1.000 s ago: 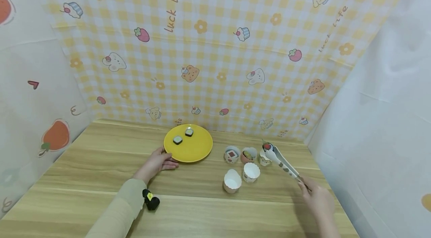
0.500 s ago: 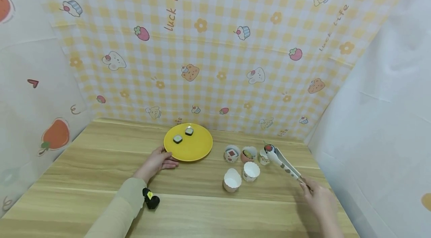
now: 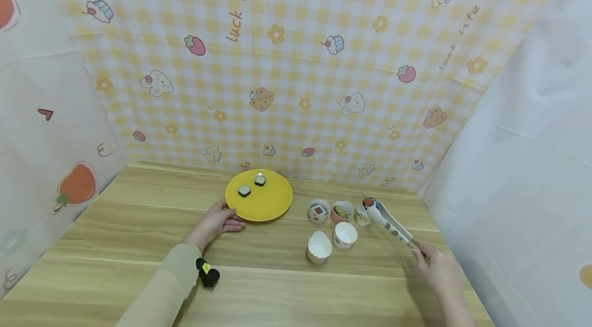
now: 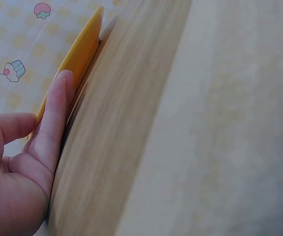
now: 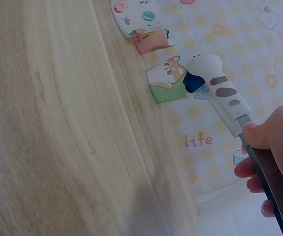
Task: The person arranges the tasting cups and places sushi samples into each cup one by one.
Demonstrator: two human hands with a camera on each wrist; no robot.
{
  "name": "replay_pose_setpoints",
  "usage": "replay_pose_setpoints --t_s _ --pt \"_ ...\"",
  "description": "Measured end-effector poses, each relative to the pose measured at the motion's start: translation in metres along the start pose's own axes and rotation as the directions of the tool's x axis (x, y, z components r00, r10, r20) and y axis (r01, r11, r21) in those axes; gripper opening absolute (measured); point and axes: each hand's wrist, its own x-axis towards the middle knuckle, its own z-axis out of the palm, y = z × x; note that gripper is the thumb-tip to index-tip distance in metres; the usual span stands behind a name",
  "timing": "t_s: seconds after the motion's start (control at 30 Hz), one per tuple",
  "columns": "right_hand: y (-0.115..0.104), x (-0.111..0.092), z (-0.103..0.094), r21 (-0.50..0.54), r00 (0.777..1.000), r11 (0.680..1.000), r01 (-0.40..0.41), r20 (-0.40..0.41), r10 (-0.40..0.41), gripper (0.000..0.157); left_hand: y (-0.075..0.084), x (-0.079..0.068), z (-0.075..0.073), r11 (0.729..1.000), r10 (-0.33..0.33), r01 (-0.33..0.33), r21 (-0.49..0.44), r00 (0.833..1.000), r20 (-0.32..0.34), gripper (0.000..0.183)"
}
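Note:
At the back, my left hand (image 3: 215, 226) holds the near-left rim of a yellow plate (image 3: 261, 209), thumb at the edge and fingers underneath. Two small sushi rolls (image 3: 244, 191) sit on that plate. My right hand (image 3: 439, 268) grips a pair of tongs (image 3: 394, 229) with white, brown-spotted paw-shaped tips. Between the tips is a small dark piece (image 5: 194, 82) with red and blue on top in the head view; its exact kind is unclear. It is at the mouth of a dog-print paper cup (image 5: 167, 81), whose inside is hidden.
Left of the dog-print cup, two filled paper cups (image 3: 318, 212) stand in a row, one with a white-and-red piece, the other with a yellowish one. In front are two white-lined paper cups (image 3: 319, 248). A checked cloth (image 3: 287, 85) hangs behind the wooden table (image 3: 259, 291).
The tongs and the dark piece have shifted slightly right, then stayed nearly still. My left hand and the plate keep their places.

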Motion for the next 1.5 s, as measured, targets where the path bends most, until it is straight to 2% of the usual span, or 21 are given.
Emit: replay_pose_setpoints --t_s 0.23,0.4,0.53,0.97,1.5 --pt "-0.0008 0.0013 -0.0023 0.007 0.998 0.999 -0.034 0.045 0.034 0.028 0.0021 -0.0042 -0.0016 0.999 0.048 -0.047 -0.024 0.997 0.061 0.058" --pt "-0.0015 0.0012 -0.0033 0.014 0.993 0.997 -0.071 0.095 0.069 0.035 0.0007 -0.0015 -0.0004 1.0 0.012 -0.012 -0.002 1.0 0.014 0.055" --pt "-0.0017 0.001 -0.0031 0.01 0.993 0.997 -0.071 0.093 0.07 0.035 -0.0006 0.0009 -0.0008 1.0 -0.003 0.003 0.0 1.0 -0.005 0.055" --pt "-0.0034 0.0006 -0.0057 0.022 0.989 0.996 -0.092 0.122 0.088 0.039 -0.001 0.0004 -0.001 1.0 0.0 0.0 0.003 1.0 -0.001 0.054" --pt "-0.0056 0.0008 -0.006 0.004 0.994 0.997 -0.073 0.086 0.072 0.04 0.0007 -0.0006 -0.0001 1.0 -0.006 0.006 -0.006 1.0 -0.003 0.055"
